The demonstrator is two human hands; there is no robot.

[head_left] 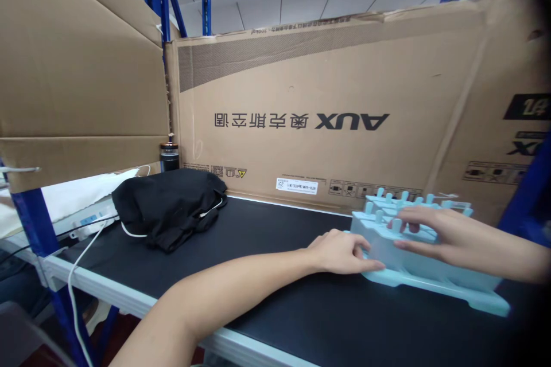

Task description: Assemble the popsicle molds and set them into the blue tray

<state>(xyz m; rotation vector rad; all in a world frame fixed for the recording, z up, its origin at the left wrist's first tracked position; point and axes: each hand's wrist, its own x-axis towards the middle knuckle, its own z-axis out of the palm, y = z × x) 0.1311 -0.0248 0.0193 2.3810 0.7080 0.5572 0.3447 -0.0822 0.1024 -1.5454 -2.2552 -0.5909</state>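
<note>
So the light-blue popsicle mold (434,275) is sitting on the right side of the black-topped shelf (275,304), right up near the big AUX air conditioner carton (284,80), whose big lettering is upside down btw. The person's left hand (340,252) is at the mold's left end, fingers curled in by the corner and thumb lying low along the base, but can't really tell if it's pinching anything or just bracing. The right hand (430,232) reaches in over the top from the right, thumb on the front side and fingers bent among the stick handles (379,217), right around the front-left ones. Thumb and fingertips sit a bit apart there, and whether they're actually squeezing a handle, no clue from this angle. Over on the left there's a bunched-up black cloth (167,203), with a dark bottle (169,157) behind it and a white cable (74,292) hanging over the shelf edge
</note>
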